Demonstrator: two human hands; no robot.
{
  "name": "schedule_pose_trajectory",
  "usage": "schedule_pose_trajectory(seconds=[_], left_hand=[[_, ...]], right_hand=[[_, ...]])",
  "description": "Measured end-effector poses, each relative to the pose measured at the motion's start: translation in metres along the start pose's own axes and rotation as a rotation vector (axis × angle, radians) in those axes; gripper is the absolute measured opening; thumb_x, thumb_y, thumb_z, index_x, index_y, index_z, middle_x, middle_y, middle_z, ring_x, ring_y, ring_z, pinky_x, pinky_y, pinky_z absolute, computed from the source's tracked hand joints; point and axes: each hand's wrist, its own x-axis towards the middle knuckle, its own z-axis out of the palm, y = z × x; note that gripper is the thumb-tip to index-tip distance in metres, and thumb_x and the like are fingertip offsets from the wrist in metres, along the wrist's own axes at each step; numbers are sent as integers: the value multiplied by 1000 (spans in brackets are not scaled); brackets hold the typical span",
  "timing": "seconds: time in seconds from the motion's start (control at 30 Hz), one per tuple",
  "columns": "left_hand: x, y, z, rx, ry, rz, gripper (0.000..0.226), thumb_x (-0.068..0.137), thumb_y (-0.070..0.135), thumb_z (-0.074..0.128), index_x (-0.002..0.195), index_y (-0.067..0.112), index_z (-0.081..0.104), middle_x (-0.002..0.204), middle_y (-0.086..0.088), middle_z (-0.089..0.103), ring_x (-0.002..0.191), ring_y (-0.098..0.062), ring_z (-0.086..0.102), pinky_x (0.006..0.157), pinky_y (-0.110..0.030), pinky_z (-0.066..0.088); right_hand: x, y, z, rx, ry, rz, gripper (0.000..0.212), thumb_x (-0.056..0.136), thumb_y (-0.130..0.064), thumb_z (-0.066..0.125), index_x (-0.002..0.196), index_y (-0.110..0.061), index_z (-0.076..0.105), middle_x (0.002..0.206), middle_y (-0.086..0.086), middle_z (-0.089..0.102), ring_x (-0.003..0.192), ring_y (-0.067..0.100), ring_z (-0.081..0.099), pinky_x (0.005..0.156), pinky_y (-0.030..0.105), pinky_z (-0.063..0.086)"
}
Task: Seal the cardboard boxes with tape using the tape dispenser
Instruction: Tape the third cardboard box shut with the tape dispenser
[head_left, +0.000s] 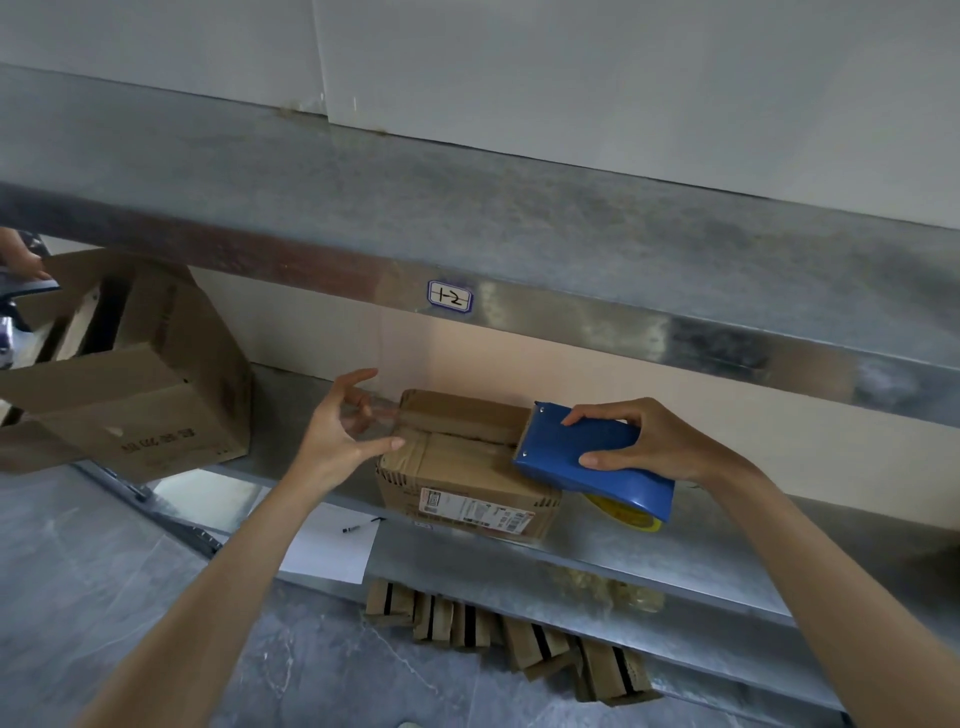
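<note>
your right hand grips the blue tape dispenser, its front end resting on top of the small cardboard box on the metal shelf.

your left hand is spread wide at the box's left end, where a strip of clear tape reaches toward your fingers; whether it touches them is unclear. the upper shelf, with its "1-2" label, overhangs the box. a larger open carton sits tilted to the left, and a white sheet with a pen lies beside your left forearm. flattened cartons show below the shelf. the yellow tape roll is mostly hidden under the dispenser, another person's hand is cut off at the left edge, and the shipping label is too small to read.
</note>
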Motion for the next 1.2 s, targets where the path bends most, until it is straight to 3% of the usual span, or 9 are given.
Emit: schedule_pose_trajectory(seconds=[0.2,0.37,0.5,0.73,0.8,0.87,1.0,1.2], left_hand=[[8,-5,-5,-349,29,-237,35,95,1,58,120,25,55,103,-11,60,92,-22,62,79,-26,52],[14,-13,-2,-379,40,-260,45,95,-9,52,131,18,50,90,-9,57,88,-20,60,78,-30,53],[14,-20,1,-353,37,-259,45,95,-8,54,128,23,51,97,-9,57,94,-21,59,81,-30,51],[1,-37,28,-191,135,-194,38,97,-1,54,125,25,51,101,-6,60,93,-18,62,81,-32,53],[-1,-39,35,-171,175,-155,36,97,-1,55,121,25,52,106,-4,61,92,-12,60,79,-26,52],[-1,-40,36,-192,165,-143,36,96,-1,56,120,24,52,106,0,61,92,-9,60,73,-18,50],[4,-44,29,-145,105,-109,31,94,-1,58,111,26,58,106,4,63,95,-13,61,77,-24,51],[7,-55,23,14,62,-64,20,93,11,65,110,22,63,108,7,67,93,-11,65,77,-29,54]], right_hand=[[6,-2,-1,-7,-16,14,42,68,-39,82,109,-40,72,113,-19,70,99,7,68,85,26,57],[6,-2,-1,-13,-16,30,39,75,-29,84,110,-39,72,115,-21,69,101,5,67,89,26,56],[8,-4,0,-15,-9,31,37,76,-26,84,108,-39,73,115,-21,68,103,4,66,89,25,55],[8,-1,1,9,1,33,43,70,-37,82,111,-37,72,114,-19,70,101,7,67,85,26,56],[7,0,3,12,9,31,41,70,-38,82,110,-39,72,114,-19,70,101,7,67,85,26,56],[7,0,3,13,16,33,40,71,-36,83,110,-40,72,114,-18,70,101,8,67,85,27,57],[8,-1,4,2,18,37,39,76,-28,83,112,-36,72,113,-20,69,100,5,67,84,25,56],[6,-3,6,4,30,46,43,68,-41,82,110,-40,72,114,-20,69,100,7,67,84,28,57]])
